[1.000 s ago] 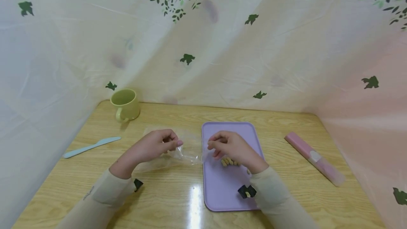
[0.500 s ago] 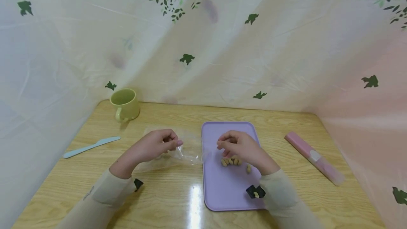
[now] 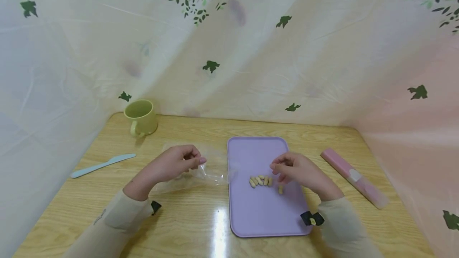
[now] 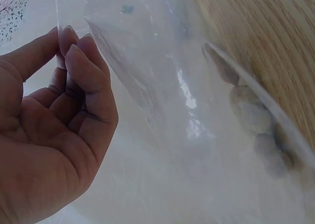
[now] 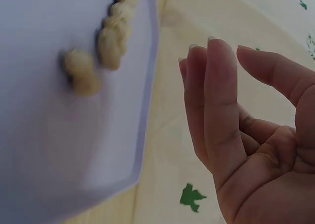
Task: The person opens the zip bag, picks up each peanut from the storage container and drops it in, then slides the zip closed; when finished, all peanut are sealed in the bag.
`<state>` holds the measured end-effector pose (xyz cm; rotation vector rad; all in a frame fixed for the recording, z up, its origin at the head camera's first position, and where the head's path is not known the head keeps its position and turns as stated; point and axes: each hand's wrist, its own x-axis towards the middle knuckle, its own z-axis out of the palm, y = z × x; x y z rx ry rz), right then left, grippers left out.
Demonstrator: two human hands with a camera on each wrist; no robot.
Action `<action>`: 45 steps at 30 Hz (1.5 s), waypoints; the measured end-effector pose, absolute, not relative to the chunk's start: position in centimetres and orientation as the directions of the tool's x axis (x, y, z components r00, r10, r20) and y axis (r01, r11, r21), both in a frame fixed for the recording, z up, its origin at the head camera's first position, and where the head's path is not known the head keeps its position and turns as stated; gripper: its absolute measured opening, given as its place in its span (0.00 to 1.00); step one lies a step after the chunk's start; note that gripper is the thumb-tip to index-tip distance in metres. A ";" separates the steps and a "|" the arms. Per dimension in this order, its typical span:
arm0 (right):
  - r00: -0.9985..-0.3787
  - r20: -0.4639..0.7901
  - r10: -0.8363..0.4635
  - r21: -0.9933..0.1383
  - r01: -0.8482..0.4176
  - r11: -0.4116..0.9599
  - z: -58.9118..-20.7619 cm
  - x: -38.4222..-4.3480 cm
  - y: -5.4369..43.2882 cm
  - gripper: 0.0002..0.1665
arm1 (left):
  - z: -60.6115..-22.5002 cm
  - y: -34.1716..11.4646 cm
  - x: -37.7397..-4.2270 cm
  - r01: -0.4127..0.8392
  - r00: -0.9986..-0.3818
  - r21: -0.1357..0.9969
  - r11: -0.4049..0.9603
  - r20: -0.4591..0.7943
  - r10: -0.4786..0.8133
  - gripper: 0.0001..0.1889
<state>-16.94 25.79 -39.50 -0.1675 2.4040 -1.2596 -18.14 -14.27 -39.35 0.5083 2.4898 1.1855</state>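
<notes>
My left hand (image 3: pixel 177 164) pinches the edge of a clear plastic bag (image 3: pixel 215 170) between thumb and fingertips. The bag spreads over the wood and overlaps the tray's left rim. Hazy peanut shapes (image 4: pixel 251 113) show through its film in the left wrist view. On the purple tray (image 3: pixel 265 218), several peanuts (image 3: pixel 260 180) lie in a short row, with a single peanut (image 3: pixel 281 189) apart to their right. My right hand (image 3: pixel 303 172) hovers over the tray's right side, its fingers loosely bent; in the right wrist view a gap separates thumb and fingers, with nothing between them.
A green mug (image 3: pixel 141 118) stands at the back left of the wooden table (image 3: pixel 190 222). In front of it lies a pale blue knife (image 3: pixel 104 165). A rolled pink packet (image 3: pixel 353 176) rests right of the tray. Patterned cloth (image 3: pixel 251 71) closes off the back and sides.
My right hand has moved right, away from the bag's mouth and across the tray, uncovering the row of peanuts and the single one. The left hand and bag have stayed in place.
</notes>
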 end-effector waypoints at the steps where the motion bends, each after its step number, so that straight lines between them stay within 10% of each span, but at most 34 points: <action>1: -0.904 -0.320 -0.285 -0.799 0.096 0.593 -39.7 -16.9 26.1 0.23 | -39.4 -14.3 -18.2 0.174 -0.879 0.789 0.589 -0.145 0.454 0.15; 45: -0.843 -0.447 -0.299 -0.673 0.097 0.733 -43.1 -16.1 27.4 0.11 | -39.3 -14.4 -18.1 0.189 -0.879 0.778 0.599 -0.138 0.456 0.14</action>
